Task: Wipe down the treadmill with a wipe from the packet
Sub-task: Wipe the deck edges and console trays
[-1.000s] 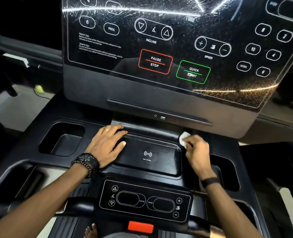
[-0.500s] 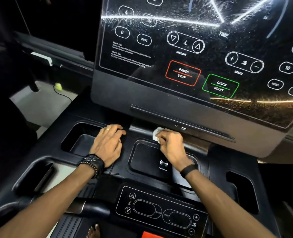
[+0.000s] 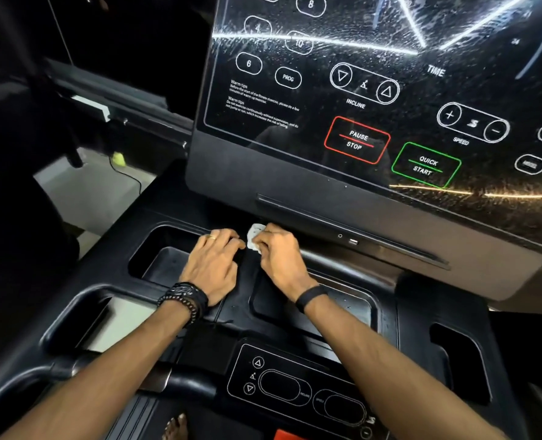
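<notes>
While the right hand (image 3: 277,260) pinches a bunched white wipe (image 3: 255,237) against the treadmill's console tray (image 3: 180,217), the wiping step is under way.

Crumpled small, the wipe sits at the back edge of the tray, just under the lower lip of the display panel (image 3: 295,176) and beside the left cup-holder recess (image 3: 164,255); curled fingers and thumb hold it down. The left hand (image 3: 214,265) rests flat just beside it, fingers straight and close together, holding nothing and apparently bracing. The recessed phone pad (image 3: 342,303) lies partly under the right forearm. Judging from this, the next stroke calls for steady downward pressure and a sweep along the tray, perhaps into the recess, with the left hand lifted clear. No packet is in view.
</notes>
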Demonstrator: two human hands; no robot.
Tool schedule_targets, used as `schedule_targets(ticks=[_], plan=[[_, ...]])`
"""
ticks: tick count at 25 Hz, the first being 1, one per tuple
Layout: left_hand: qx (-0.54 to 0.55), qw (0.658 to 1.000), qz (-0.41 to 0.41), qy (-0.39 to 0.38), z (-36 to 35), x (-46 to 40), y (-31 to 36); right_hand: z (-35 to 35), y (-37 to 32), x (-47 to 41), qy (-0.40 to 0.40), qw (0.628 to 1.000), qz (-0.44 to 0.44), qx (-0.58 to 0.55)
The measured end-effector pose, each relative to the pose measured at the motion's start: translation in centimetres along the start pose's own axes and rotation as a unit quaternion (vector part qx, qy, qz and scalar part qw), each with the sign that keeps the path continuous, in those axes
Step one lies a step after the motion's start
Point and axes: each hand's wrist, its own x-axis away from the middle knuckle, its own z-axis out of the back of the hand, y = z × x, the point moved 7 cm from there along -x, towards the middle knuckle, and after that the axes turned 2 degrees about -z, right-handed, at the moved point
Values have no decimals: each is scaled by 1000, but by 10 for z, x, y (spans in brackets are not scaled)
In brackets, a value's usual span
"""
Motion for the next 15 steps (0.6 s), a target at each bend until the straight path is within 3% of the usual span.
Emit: schedule_targets(ticks=[4, 10, 15], plan=[[4, 1000, 5, -10, 0, 1, 1, 7, 8, 14, -37, 999, 19, -16], [14, 1000, 22, -12, 3, 1, 1, 74, 85, 64, 25, 999, -33, 27], [14, 1000, 22, -6, 2, 0, 1, 47, 49, 39, 5, 998, -64, 9]])
